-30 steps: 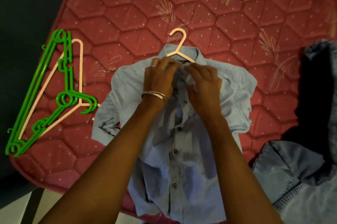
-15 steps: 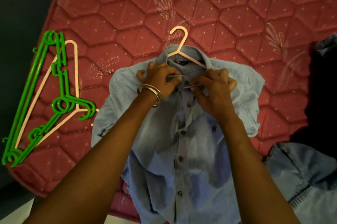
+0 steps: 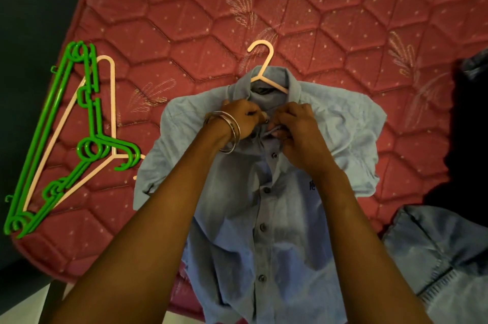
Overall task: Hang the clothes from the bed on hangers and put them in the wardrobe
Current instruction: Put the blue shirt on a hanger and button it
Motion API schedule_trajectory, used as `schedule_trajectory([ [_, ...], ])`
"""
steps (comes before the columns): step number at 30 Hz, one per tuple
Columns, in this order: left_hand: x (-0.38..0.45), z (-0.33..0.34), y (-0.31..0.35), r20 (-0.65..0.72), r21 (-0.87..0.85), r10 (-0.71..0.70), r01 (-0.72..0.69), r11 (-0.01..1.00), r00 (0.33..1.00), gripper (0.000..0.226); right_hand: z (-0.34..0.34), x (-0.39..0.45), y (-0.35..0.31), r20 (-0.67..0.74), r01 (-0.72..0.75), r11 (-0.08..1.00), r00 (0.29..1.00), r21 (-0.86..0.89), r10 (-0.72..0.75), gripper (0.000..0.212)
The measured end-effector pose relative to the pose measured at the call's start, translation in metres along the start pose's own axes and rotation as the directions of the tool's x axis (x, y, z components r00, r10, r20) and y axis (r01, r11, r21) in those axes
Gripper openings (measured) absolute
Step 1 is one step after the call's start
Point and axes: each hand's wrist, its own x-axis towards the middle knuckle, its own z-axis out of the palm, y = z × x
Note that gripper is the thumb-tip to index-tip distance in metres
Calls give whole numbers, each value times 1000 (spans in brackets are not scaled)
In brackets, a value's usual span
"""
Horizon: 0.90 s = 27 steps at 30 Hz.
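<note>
Pinching the top placket of the light-blue shirt (image 3: 264,218) just below the collar: left hand (image 3: 241,119) and right hand (image 3: 298,128), fingers curled. Lying buttoned on the red quilted bed (image 3: 184,20), over a pink hanger (image 3: 264,70). Beside, spare green hangers (image 3: 52,139).

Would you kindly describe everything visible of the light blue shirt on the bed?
The light blue shirt is a crumpled short-sleeved woven button-up with dark buttons and a small dark chest logo. It lies front-up on the red quilted mattress, hem over the edge, a peach hanger in its collar. The left hand and right hand pinch its top placket.
</note>
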Motion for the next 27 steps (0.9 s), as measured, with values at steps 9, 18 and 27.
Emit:
schedule_trajectory([
  [9, -3, 9, 8, -39, -237, -73, 61, 970, 997, 11, 4, -3, -6, -268, -102, 990, 955, 94, 124, 20],
  [18, 1, 1, 7, -94, -7, 55, -56, 998, 994, 18, 6, 9, 5, -200, -23, 1000, 979, 11, 24, 9],
  [27, 7, 7, -9, -39, 190, 248, -237, 953, 968, 24, 7, 16, 17, -64, -189, 970, 978, 152, 200, 17],
])
